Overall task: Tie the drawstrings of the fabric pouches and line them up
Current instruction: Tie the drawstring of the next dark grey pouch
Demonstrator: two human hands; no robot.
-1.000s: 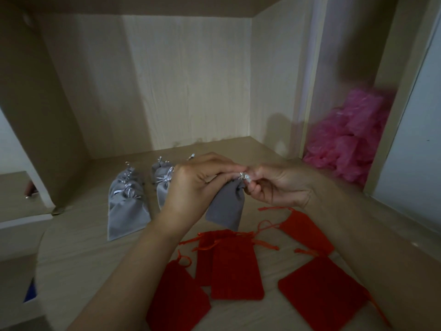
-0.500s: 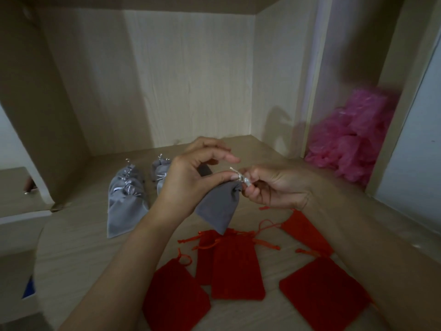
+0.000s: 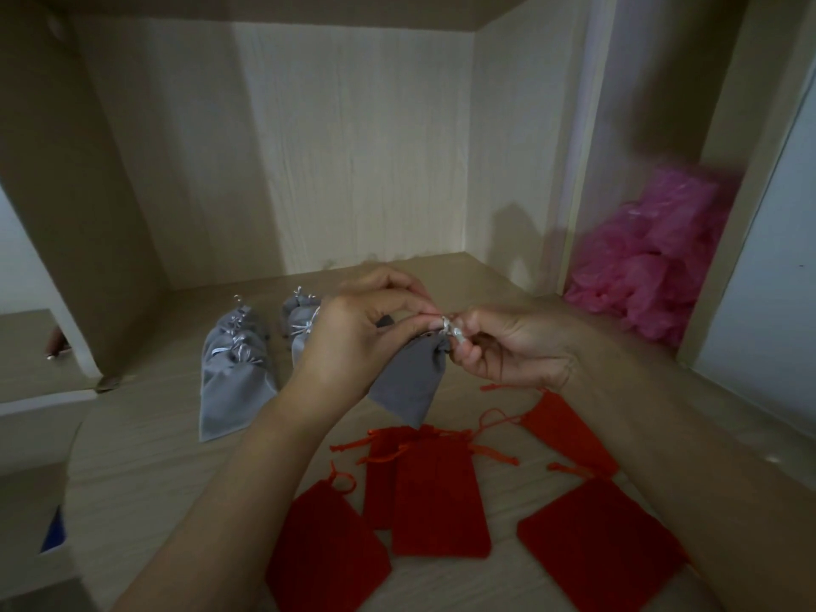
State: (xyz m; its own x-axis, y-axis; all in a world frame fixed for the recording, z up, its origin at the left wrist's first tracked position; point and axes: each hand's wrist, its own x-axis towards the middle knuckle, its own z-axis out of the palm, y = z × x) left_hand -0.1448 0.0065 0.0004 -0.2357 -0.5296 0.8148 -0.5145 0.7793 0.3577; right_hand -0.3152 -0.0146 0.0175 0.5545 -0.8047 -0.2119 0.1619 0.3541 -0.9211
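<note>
One: Fingers (image 3: 410,298) of the left hand (image 3: 353,342) have curled down closer to the silver drawstring (image 3: 451,329) since a moment ago. Back then one finger stuck out straight.

Two: What do they hold?

One: They pinch the bunched top of the gray pouch (image 3: 410,377). The pouch hangs down from those fingers, up off the bench (image 3: 132,435).

Two: And the right hand?

One: It is just to the right of the pouch's top. The right hand (image 3: 508,346) has its fingers (image 3: 468,355) curled, and they pinch the silver drawstring. That string sticks out of the pouch's neck, between the two hands.

Two: Where are the other pouches?

One: Left of the held pouch, tied gray pouches (image 3: 234,368) lie on the bench in two short rows. The row closer to the held pouch is partly hidden behind the left hand. Below the held pouch, nearer the person, red pouches (image 3: 437,492) lie flat with loose strings. Some overlap.

Two: Anything else?

One: A pink plastic bag (image 3: 653,258) sits well to the right of the held pouch.
</note>
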